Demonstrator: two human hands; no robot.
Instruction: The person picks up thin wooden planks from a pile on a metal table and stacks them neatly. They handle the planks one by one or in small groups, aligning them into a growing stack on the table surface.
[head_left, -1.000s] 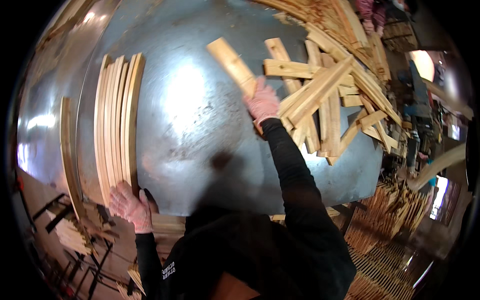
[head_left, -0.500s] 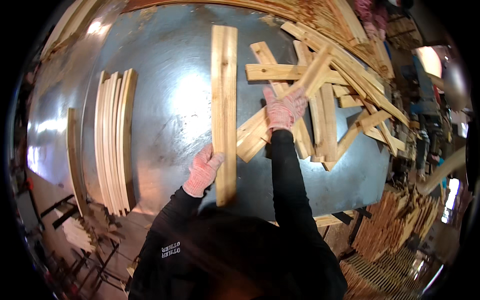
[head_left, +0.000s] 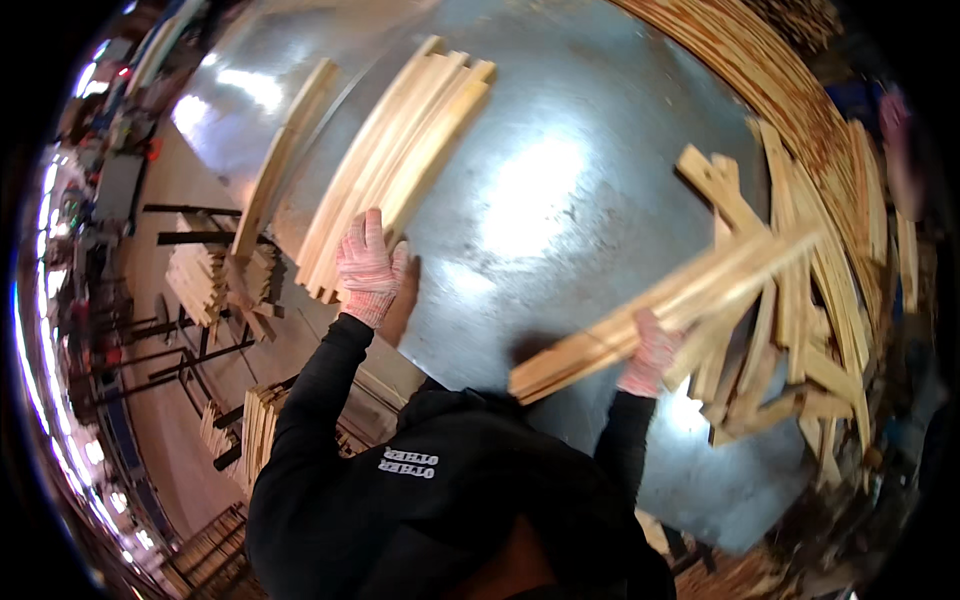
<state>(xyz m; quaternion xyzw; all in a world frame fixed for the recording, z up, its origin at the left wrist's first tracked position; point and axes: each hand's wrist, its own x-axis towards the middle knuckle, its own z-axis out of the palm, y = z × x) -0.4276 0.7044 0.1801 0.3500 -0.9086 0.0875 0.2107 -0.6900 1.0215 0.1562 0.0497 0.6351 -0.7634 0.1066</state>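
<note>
Sorting by hand appears to be the step under way at a metal table [head_left: 460,325]; long slats [head_left: 580,352], at least two by the look of the near end, are gripped near their middle by the gloved right hand [head_left: 652,352], its fingers closed about them though softened by blur; the slats are slanted across the table's near side, their far ends seen against the loose pile [head_left: 795,320]. The left hand [head_left: 368,268] is laid, fingers extended and loosely together, at the near end of a neat row [head_left: 400,150]; nothing is seen to be grasped by it; a lone slat [head_left: 280,155] lies left of the row. For the next move, a level, firm hold seems called for, so that the long ends are kept clear of pile and row. Half a second earlier, a single board was being touched by the left hand at mid-table and the pile by the right; now that spot is bare, the row has been reached, and the view has been turned.
</note>
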